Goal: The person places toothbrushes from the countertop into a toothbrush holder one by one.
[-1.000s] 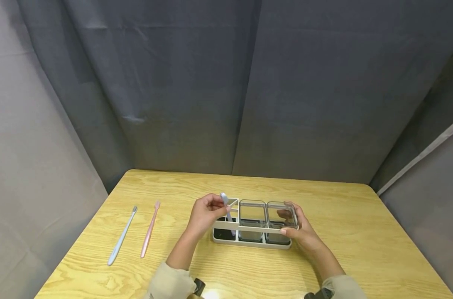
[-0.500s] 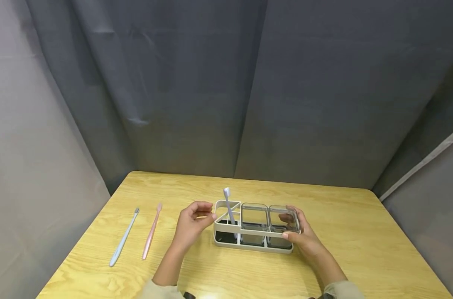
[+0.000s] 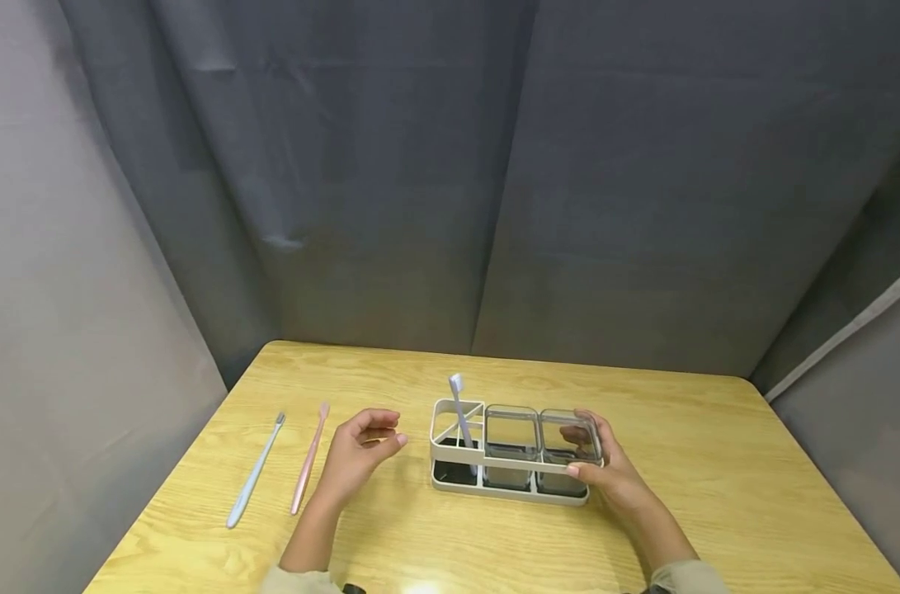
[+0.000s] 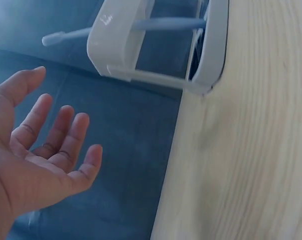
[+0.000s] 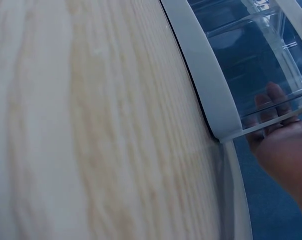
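A white toothbrush holder [image 3: 509, 491] with a dark base stands on the table, two clear cups [image 3: 512, 431] in its right compartments. One pale purple toothbrush [image 3: 462, 417] leans head up in its left divided section. My right hand [image 3: 614, 470] grips the holder's right end, thumb in front and fingers behind the clear cup, as the right wrist view also shows. Apart from the holder, to its left, my left hand [image 3: 356, 458] hovers with loosely bent fingers and holds nothing; the left wrist view shows its empty palm [image 4: 45, 170].
On the table's left side lie a blue toothbrush [image 3: 255, 472] and a pink toothbrush [image 3: 310, 460], heads pointing away from me. Grey curtains [image 3: 390, 181] hang behind the wooden table [image 3: 687, 437] and on both sides.
My left hand has let go of the purple toothbrush, which now leans in the holder, and moved left toward the pink one. My right hand keeps its grip on the holder.
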A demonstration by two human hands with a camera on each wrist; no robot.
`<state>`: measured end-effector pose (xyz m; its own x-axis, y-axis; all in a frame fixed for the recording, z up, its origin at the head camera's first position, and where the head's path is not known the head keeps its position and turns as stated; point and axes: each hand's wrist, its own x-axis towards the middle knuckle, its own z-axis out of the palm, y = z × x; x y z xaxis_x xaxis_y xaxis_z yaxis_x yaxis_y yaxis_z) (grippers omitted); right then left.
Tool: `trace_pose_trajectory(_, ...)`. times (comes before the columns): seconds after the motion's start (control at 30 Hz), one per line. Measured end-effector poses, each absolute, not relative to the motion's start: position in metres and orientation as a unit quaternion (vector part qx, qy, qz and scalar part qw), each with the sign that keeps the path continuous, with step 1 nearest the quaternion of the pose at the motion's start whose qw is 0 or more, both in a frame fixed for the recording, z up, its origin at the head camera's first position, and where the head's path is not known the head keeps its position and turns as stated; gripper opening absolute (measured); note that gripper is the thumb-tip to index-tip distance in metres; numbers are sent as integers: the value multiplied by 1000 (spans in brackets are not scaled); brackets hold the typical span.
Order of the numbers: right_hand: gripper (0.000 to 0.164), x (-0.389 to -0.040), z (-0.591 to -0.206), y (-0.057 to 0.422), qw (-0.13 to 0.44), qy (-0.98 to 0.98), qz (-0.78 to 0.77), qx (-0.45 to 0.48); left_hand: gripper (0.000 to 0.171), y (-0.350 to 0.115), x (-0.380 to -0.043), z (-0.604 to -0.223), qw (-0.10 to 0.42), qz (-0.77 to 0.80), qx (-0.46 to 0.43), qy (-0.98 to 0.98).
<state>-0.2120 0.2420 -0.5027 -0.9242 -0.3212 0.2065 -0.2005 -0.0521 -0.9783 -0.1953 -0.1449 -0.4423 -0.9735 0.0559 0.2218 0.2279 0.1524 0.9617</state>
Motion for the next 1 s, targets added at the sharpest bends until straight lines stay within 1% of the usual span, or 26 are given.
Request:
trace_pose_trajectory(0.3,78,-214,-504,237,44,684,-702,-193,36,-175,-192,-451,43,-618,-70,-782)
trace_pose_trajectory(0.4,78,-214,-505,236,36,681,-704,-198,38,-185,-191,-453,39,-612,-66,-787)
trace_pose_trajectory(0.6,78,-216,-504,234,39,673,-713,-194,39,-201,-190,-453,69,-605,-59,-791)
trace_pose_trajectory(0.7,79,-216,-503,233,42,677,-712,-183,41,-209,-189,-453,75,-604,-47,-792)
trace_pose_trajectory(1.0,79,-215,-503,233,37,683,-705,-190,49,-233,-185,-455,37,-605,-35,-794)
